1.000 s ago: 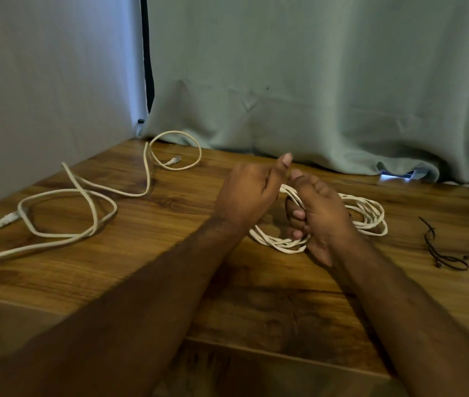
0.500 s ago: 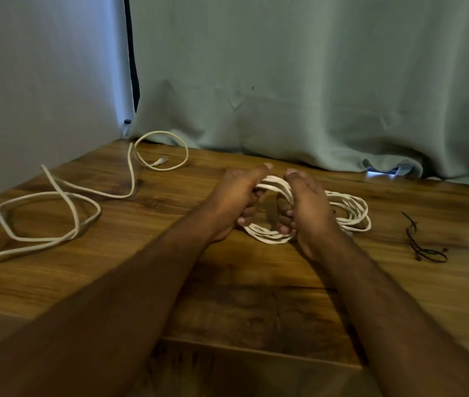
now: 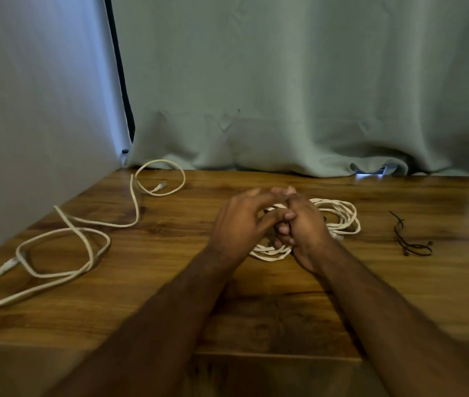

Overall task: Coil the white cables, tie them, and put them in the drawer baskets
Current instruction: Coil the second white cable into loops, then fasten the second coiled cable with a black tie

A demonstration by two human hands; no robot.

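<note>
A coiled white cable [image 3: 339, 217] lies on the wooden table [image 3: 170, 282] in the middle. My right hand [image 3: 303, 224] grips the coil's left side, fingers curled round the bundled strands. My left hand [image 3: 240, 222] meets it from the left, fingertips pinching at the top of the same bundle; what lies between the fingertips is hidden. A second white cable [image 3: 84, 242] sprawls loose over the table's left part, one plug [image 3: 161, 185] inside its far loop. No drawer or basket is in view.
Thin black ties [image 3: 408, 239] lie on the table to the right of the coil. A grey-green curtain [image 3: 285, 96] hangs along the far edge and a pale wall panel [image 3: 27, 110] bounds the left. The table's front edge runs under my forearms.
My left hand has closed in on my right hand and its fingers now meet over the coil. The camera view has tilted up a little.
</note>
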